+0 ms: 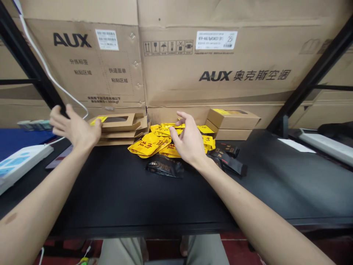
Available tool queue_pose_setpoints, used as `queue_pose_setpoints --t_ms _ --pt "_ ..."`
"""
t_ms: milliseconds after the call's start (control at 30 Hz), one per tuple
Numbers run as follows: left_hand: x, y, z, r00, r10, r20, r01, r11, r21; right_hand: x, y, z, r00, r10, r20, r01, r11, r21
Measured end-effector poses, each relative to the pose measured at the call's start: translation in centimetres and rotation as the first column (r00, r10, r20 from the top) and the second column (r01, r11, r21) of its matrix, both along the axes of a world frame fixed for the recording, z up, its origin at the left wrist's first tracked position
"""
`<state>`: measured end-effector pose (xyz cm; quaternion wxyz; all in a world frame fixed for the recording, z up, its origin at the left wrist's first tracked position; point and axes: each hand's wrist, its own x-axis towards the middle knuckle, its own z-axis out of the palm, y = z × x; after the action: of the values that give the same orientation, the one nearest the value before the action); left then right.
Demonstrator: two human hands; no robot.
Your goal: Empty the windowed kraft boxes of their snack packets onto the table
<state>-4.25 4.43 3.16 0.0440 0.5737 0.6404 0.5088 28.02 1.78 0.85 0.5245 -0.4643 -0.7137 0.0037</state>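
Observation:
My left hand (73, 127) is open, fingers spread, just left of a stack of flat brown window boxes (121, 127) at the back of the black table (116, 191); whether it touches them is unclear. My right hand (187, 138) hovers open, fingers loosely curled, over a heap of yellow packets (150, 143). It holds nothing. Black packets lie in front of the heap (165, 167) and to its right (230, 158).
Two closed brown boxes (233, 123) are stacked at the back right. Large AUX cardboard cartons (220, 66) form a wall behind. A white power strip (19, 162) and cable lie at the left, another white strip (328, 145) at the right. Black frame struts rise on both sides.

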Motion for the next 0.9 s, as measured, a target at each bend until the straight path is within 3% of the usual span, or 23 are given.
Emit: queue_pose_setpoints --t_ms 33,67,167,267,533,733,900 --pt "0.4 -0.1 0.0 0.981 0.135 -0.137 -0.13 0.99 0.046 0.0 0.0 0.0 1.0 0.002 -0.001 -0.002 1.0 0.002" --pt "0.9 -0.1 0.0 0.953 0.174 -0.249 -0.16 0.984 0.077 0.0 0.0 0.0 1.0 0.002 0.0 -0.002 1.0 0.002" --pt "2.8 0.4 -0.7 0.886 0.021 -0.463 0.0 0.999 0.045 0.0 0.0 0.0 1.0 0.002 0.003 -0.002 1.0 -0.006" --pt "4.0 0.9 -2.1 0.802 -0.132 -0.583 0.054 0.987 -0.15 0.0 0.0 0.0 1.0 0.005 0.005 -0.005 1.0 -0.01" --pt "3.7 1.4 -6.2 0.744 -0.322 -0.585 0.08 0.913 -0.401 -0.1 0.0 -0.1 1.0 0.016 0.019 -0.016 1.0 0.001" --pt "3.4 2.0 -6.8 0.741 -0.369 -0.56 0.091 0.883 -0.461 -0.2 -0.1 -0.1 0.999 0.017 0.035 -0.017 1.0 -0.012" --pt "3.3 2.1 -6.9 0.734 -0.365 -0.573 0.1 0.892 -0.44 -0.1 0.0 -0.2 0.999 0.015 0.049 -0.015 1.0 -0.01"
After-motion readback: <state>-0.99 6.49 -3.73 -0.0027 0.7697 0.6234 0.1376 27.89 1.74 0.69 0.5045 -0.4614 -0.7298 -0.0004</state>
